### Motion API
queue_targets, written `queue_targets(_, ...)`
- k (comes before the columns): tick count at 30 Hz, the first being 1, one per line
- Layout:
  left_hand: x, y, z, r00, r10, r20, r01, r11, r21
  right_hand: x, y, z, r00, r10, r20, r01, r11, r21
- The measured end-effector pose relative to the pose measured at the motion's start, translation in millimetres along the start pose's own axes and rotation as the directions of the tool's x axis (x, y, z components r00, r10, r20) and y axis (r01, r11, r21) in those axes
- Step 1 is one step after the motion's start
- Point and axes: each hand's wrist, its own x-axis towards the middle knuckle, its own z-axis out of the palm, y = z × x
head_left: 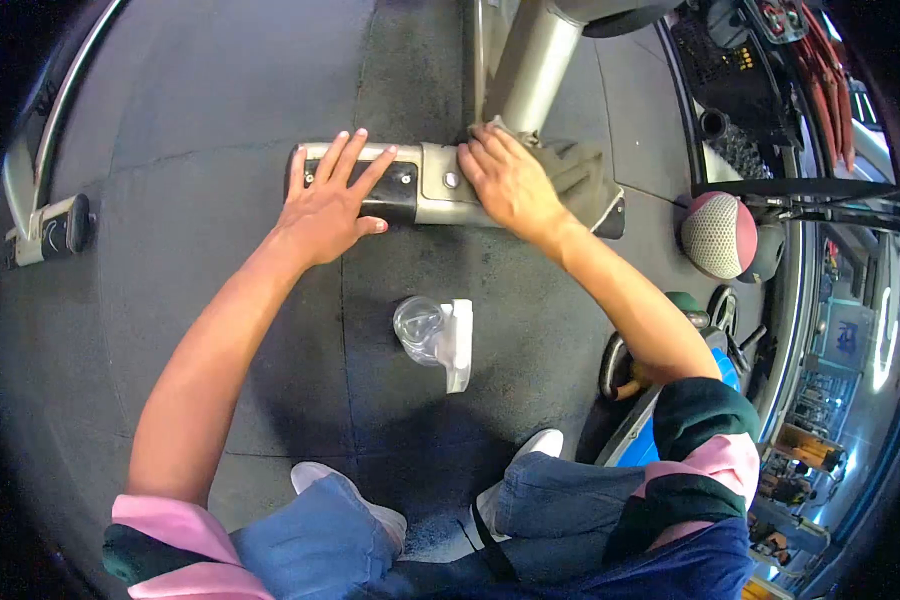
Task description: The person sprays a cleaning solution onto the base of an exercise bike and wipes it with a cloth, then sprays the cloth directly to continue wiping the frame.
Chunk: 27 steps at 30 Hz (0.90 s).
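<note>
My left hand point(335, 205) lies with fingers spread on the left part of a gym machine's metal base foot point(440, 212), which has dark end panels and visible bolts. Under my right hand point(515, 185) is a grey-brown cloth point(575, 175), pressed against the foot just right of its centre bolt. The cloth drapes over the foot's right end; my fingertips partly cover it. Between my arms, a clear spray bottle point(420, 328) with a white spray head point(457, 345) stands on the dark mat floor.
A light metal post point(540, 70) rises from behind the foot. Another machine's foot point(55, 230) is at the far left. To the right are a pink-and-white ball point(718, 235), a blue item point(642, 440) and a dark wheel point(722, 305). My shoes point(540, 443) are close below the bottle.
</note>
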Motion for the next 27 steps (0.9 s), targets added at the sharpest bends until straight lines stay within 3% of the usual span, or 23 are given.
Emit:
queue_targets(1,0,-1,2,1.000,0.009,-0.019,-0.009,1.000,-0.003,2,7,-3,0.999,0.018,0.041,-0.022,0.994,0.108)
queue_targets(2,0,-1,3,0.999,0.022,-0.036,-0.022,1.000,-0.003,7,15,-3,0.984,0.013,0.178,-0.041,0.986,0.159)
queue_targets(4,0,-4,4,0.999,0.025,-0.042,-0.025,1.000,0.000,23,34,-3,0.955,-0.056,0.292,0.036,0.997,0.074)
queue_targets(5,0,-4,6,0.998,0.028,-0.053,-0.027,1.000,0.009,34,48,2,0.973,-0.050,0.227,0.050,0.999,0.005)
queue_targets(10,0,-5,9,0.997,0.031,-0.075,-0.031,1.000,0.002,104,105,-2,0.937,0.165,0.307,-0.081,0.960,-0.269)
queue_targets(13,0,-5,10,0.996,0.040,-0.083,-0.040,0.999,0.002,108,81,2,0.860,0.273,0.431,-0.148,0.942,-0.302)
queue_targets(14,0,-6,9,0.996,0.040,-0.082,-0.040,0.999,-0.002,95,69,15,0.886,0.218,0.409,-0.135,0.965,-0.224)
queue_targets(16,0,-5,8,0.996,0.041,-0.081,-0.041,0.999,-0.006,84,40,21,0.804,0.171,0.569,-0.106,0.984,-0.147)
queue_targets(20,2,-6,9,0.998,0.027,-0.051,-0.026,1.000,0.016,73,17,21,0.867,0.268,0.419,-0.240,0.963,-0.119)
queue_targets(22,2,-4,8,0.998,0.040,-0.045,-0.039,0.999,0.023,64,-1,15,0.767,0.280,0.577,-0.393,0.916,0.077)
queue_targets(23,2,-4,7,0.999,0.030,-0.033,-0.029,0.999,0.019,50,-7,12,0.848,0.221,0.482,-0.310,0.944,0.113)
queue_targets(24,1,-3,5,1.000,0.017,-0.020,-0.017,1.000,0.015,39,-13,12,0.847,0.229,0.479,-0.319,0.941,0.114)
queue_targets(26,3,-5,8,0.999,0.024,-0.033,-0.024,1.000,0.010,25,-25,12,0.924,0.370,0.101,-0.383,0.885,0.264)
queue_targets(27,2,-6,10,0.999,0.031,-0.044,-0.032,0.999,-0.006,18,-34,6,0.904,0.424,0.059,-0.421,0.854,0.304)
